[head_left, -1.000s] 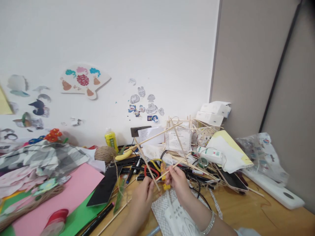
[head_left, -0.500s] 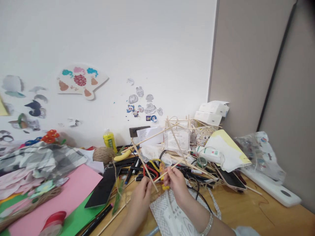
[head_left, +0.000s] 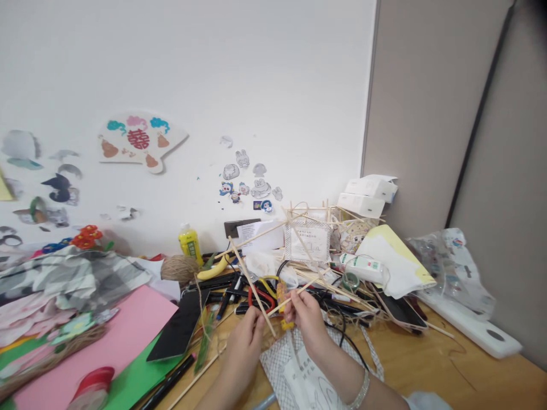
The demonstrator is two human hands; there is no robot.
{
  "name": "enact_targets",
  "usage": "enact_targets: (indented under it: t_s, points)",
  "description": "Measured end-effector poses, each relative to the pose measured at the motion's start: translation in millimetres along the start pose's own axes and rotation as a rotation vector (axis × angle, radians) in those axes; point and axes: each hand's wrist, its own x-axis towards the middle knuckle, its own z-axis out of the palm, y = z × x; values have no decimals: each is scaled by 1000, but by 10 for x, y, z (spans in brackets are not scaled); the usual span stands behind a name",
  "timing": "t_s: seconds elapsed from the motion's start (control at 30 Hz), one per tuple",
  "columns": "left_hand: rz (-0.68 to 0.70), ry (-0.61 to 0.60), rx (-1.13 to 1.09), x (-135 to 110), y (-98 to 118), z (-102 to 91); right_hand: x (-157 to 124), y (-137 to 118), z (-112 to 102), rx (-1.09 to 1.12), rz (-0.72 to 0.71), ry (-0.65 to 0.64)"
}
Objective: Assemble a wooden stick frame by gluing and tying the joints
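Both hands are on a square frame of thin wooden sticks (head_left: 253,282), tilted above the cluttered table, its sticks crossing at the corners. My left hand (head_left: 245,339) is closed near the lower left corner, thumb and fingers pinched together. My right hand (head_left: 305,322) pinches the lower stick (head_left: 280,306) a little to the right of that corner. Just behind the hands lie red-handled pliers (head_left: 268,300) and a yellow tool (head_left: 287,323). Below them a printed drawstring-style bag (head_left: 294,370) is partly covered by my right forearm.
Left lie pink paper (head_left: 141,319), a black phone-like slab (head_left: 179,327), a twine ball (head_left: 179,269) and a red tape roll (head_left: 92,387). A yellow bottle (head_left: 190,245) stands by the wall. Right are a white glue bottle (head_left: 363,267), a phone (head_left: 399,307) and a white power strip (head_left: 478,333).
The stick frame has shifted slightly: its upper right corner has moved left and a bit lower. Both hands stay in nearly the same place, still gripping it.
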Motion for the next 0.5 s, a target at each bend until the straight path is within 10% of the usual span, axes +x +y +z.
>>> enact_targets:
  t_s: [0.5]
  points:
    - [39,122,103,-7,10,-1,-17,59,5,32,24,12]
